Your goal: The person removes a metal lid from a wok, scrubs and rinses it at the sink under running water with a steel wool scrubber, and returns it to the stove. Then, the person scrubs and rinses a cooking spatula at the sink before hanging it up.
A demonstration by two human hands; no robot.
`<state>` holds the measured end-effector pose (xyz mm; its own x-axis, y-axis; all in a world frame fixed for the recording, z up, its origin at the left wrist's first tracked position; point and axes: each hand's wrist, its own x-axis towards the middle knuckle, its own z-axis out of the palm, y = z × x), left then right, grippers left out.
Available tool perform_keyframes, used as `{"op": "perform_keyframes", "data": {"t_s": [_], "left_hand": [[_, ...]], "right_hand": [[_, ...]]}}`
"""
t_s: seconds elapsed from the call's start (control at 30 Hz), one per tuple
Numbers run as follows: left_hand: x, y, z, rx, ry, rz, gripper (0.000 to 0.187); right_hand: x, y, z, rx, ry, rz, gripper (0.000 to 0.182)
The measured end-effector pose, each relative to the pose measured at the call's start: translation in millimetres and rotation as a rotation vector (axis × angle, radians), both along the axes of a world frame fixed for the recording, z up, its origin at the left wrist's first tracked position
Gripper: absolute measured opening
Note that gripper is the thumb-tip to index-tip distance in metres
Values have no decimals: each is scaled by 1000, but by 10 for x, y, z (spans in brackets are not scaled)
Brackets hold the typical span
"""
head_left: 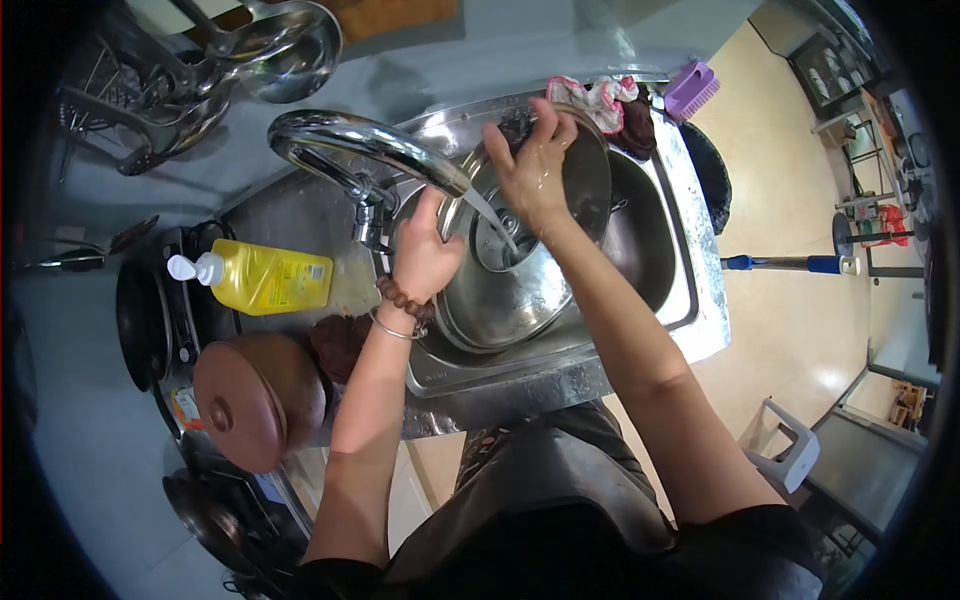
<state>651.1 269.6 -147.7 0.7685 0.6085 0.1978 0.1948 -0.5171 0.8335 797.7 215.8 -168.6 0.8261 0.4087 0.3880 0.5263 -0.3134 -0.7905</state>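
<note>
over the sink (690,300), the left hand (425,255) grips the steel lid (500,290) tilted under the faucet (350,150) stream; right hand (535,165) fingers press a dark scrubber (518,128) against it.

Legible text: none in this view. Yellow dish-soap bottle (262,281), lying on its side on the worktop (290,215) left of the sink (690,270): carries a printed label with a small dark block at its right end, the lettering too small and blurred to make out. Small orange-and-white packet (183,408) beside the brown pot lid (250,400): shows print, likewise unreadable.
</note>
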Motion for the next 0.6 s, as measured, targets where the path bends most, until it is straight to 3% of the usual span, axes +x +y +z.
{"op": "perform_keyframes", "data": {"t_s": [0.07, 0.1, 0.2, 0.27, 0.37, 0.47, 0.6], "left_hand": [[17, -45, 11, 81, 96, 52, 47], [41, -60, 51, 42, 108, 47, 47], [31, -121, 70, -4, 166, 36, 48], [-46, -278, 136, -88, 151, 62, 47], [-161, -396, -16, -118, 143, 84, 46], [-183, -452, -72, -126, 143, 92, 46], [-76, -414, -44, 8, -5, 44, 43]], "right_hand": [[-107, -60, -40, 13, -208, 92, 46], [-103, -77, -51, 13, -203, 87, 46], [-8, -139, -38, 262, -35, -175, 20], [111, -181, -19, 192, 111, -260, 13], [-52, -199, -3, 320, 122, -170, 9], [-503, -341, 28, 302, 1, -103, 17], [-901, -554, 121, 346, 112, -103, 21]]}}
